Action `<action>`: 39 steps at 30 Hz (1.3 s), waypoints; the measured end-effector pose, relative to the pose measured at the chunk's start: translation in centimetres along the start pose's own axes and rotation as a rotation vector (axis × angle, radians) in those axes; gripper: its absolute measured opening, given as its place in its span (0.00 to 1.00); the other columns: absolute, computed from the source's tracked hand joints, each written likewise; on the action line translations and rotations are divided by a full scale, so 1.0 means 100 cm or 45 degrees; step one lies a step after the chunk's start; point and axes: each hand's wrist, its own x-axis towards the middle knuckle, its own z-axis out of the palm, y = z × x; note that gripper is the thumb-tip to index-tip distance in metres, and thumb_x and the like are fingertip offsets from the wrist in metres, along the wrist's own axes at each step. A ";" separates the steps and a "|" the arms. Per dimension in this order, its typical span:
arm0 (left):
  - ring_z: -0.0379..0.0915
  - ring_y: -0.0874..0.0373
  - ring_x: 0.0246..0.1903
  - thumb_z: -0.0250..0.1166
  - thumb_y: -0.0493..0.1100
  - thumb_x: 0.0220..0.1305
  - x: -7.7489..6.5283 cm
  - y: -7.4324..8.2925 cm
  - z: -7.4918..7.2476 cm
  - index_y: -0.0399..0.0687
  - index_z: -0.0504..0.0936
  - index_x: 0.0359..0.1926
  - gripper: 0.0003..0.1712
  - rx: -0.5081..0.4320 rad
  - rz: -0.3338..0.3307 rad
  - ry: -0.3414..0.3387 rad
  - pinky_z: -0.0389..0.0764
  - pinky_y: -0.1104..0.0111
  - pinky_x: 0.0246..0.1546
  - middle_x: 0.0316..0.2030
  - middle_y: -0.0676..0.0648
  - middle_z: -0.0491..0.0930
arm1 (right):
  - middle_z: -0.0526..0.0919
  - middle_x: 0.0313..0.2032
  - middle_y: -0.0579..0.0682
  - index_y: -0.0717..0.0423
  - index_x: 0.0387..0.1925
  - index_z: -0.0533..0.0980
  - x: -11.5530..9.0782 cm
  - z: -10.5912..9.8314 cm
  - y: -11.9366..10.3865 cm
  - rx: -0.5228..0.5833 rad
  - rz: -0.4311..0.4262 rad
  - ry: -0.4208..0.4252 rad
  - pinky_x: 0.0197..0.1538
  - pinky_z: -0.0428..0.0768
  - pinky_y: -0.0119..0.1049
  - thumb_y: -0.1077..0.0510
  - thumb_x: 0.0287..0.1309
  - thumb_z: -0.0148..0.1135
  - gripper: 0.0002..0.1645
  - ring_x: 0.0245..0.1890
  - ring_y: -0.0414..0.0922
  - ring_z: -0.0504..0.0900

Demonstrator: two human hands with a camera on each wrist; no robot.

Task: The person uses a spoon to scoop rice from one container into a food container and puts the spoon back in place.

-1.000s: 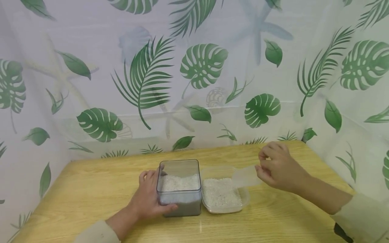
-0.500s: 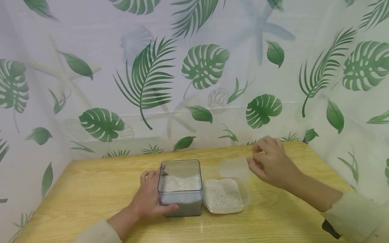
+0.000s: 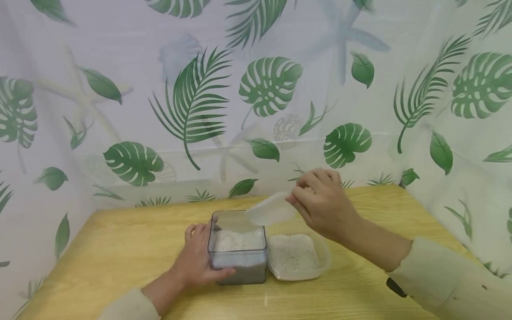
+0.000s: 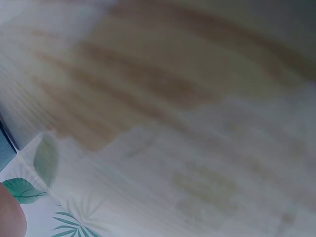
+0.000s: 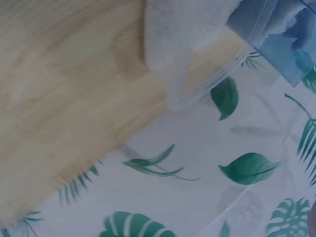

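Note:
A square clear grey plastic box point(image 3: 250, 272) stands on the table, with white rice-like grains point(image 3: 234, 240) inside. My left hand point(image 3: 196, 260) grips its left side, thumb across the front and fingers toward the back. Touching or close beside it on the right is a low clear plastic tub point(image 3: 326, 262), also holding white grains point(image 3: 294, 253). Above them, my right hand point(image 3: 326, 204) pinches a thin translucent scoop-like plastic piece point(image 3: 272, 210) whose tip overlaps the box's back right rim. In the right wrist view the box point(image 5: 284, 57) shows at the upper right corner.
The wooden table point(image 3: 136, 249) carries the box and the tub. A white leaf-print sheet point(image 3: 216, 178) hangs behind the table and along both sides. The left wrist view is mostly blurred tabletop and sheet.
My right hand has moved left and slightly up with the plastic piece, from over the tub's right side to the box's back right rim. My left hand stays on the box.

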 end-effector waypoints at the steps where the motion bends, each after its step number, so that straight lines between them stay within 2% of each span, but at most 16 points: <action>1: 0.66 0.50 0.53 0.41 0.90 0.51 0.000 0.000 0.000 0.28 0.49 0.75 0.75 0.002 0.001 0.002 0.53 0.48 0.58 0.53 0.43 0.73 | 0.76 0.31 0.50 0.53 0.24 0.74 0.005 0.000 -0.003 -0.033 -0.044 -0.020 0.44 0.67 0.52 0.43 0.79 0.37 0.31 0.39 0.53 0.73; 4: 0.66 0.50 0.53 0.42 0.89 0.51 -0.001 0.000 0.000 0.28 0.49 0.75 0.75 0.006 -0.005 -0.006 0.53 0.48 0.58 0.53 0.44 0.74 | 0.76 0.30 0.49 0.53 0.24 0.74 0.019 0.002 -0.013 -0.128 -0.198 -0.064 0.46 0.69 0.51 0.45 0.79 0.38 0.29 0.40 0.52 0.75; 9: 0.66 0.51 0.53 0.45 0.89 0.50 -0.001 0.000 0.000 0.29 0.49 0.75 0.75 0.006 -0.027 -0.038 0.53 0.48 0.59 0.53 0.44 0.74 | 0.75 0.28 0.48 0.52 0.26 0.75 0.039 0.006 -0.026 -0.268 -0.448 -0.132 0.45 0.69 0.46 0.47 0.78 0.40 0.26 0.34 0.49 0.72; 13: 0.67 0.50 0.53 0.43 0.90 0.50 0.001 0.002 -0.002 0.28 0.50 0.74 0.75 0.001 -0.028 -0.035 0.53 0.47 0.59 0.53 0.44 0.74 | 0.76 0.30 0.47 0.51 0.28 0.76 0.049 0.009 -0.036 -0.347 -0.573 -0.222 0.44 0.67 0.43 0.47 0.75 0.47 0.21 0.32 0.48 0.69; 19: 0.67 0.49 0.53 0.42 0.90 0.50 0.004 0.001 -0.004 0.28 0.50 0.74 0.75 0.025 -0.024 -0.029 0.53 0.47 0.58 0.52 0.44 0.74 | 0.77 0.29 0.45 0.49 0.24 0.75 0.056 0.014 -0.045 -0.372 -0.638 -0.304 0.39 0.68 0.37 0.44 0.70 0.56 0.20 0.33 0.45 0.71; 23: 0.67 0.49 0.53 0.42 0.90 0.50 0.003 0.000 -0.003 0.28 0.52 0.73 0.74 0.035 -0.008 -0.005 0.54 0.47 0.57 0.52 0.44 0.74 | 0.76 0.27 0.43 0.48 0.24 0.75 0.058 0.019 -0.050 -0.350 -0.701 -0.346 0.36 0.69 0.34 0.45 0.71 0.55 0.20 0.33 0.44 0.72; 27: 0.66 0.49 0.53 0.45 0.89 0.50 0.000 0.000 -0.002 0.28 0.53 0.73 0.74 0.014 -0.026 -0.020 0.53 0.47 0.58 0.53 0.44 0.73 | 0.76 0.26 0.43 0.48 0.24 0.76 0.060 0.018 -0.054 -0.358 -0.725 -0.404 0.36 0.69 0.33 0.45 0.71 0.55 0.20 0.32 0.43 0.72; 33: 0.66 0.50 0.54 0.50 0.88 0.48 -0.001 0.001 -0.002 0.30 0.49 0.75 0.75 0.016 -0.069 -0.060 0.52 0.47 0.60 0.54 0.44 0.73 | 0.80 0.30 0.41 0.46 0.29 0.81 0.064 0.016 -0.058 -0.374 -0.716 -0.601 0.35 0.71 0.31 0.44 0.72 0.52 0.19 0.32 0.41 0.74; 39: 0.66 0.50 0.54 0.49 0.88 0.48 0.000 0.000 -0.001 0.30 0.50 0.74 0.75 0.029 -0.055 -0.043 0.53 0.47 0.60 0.53 0.45 0.73 | 0.82 0.30 0.41 0.45 0.28 0.80 0.071 0.015 -0.063 -0.368 -0.714 -0.821 0.37 0.74 0.33 0.47 0.73 0.49 0.19 0.33 0.41 0.75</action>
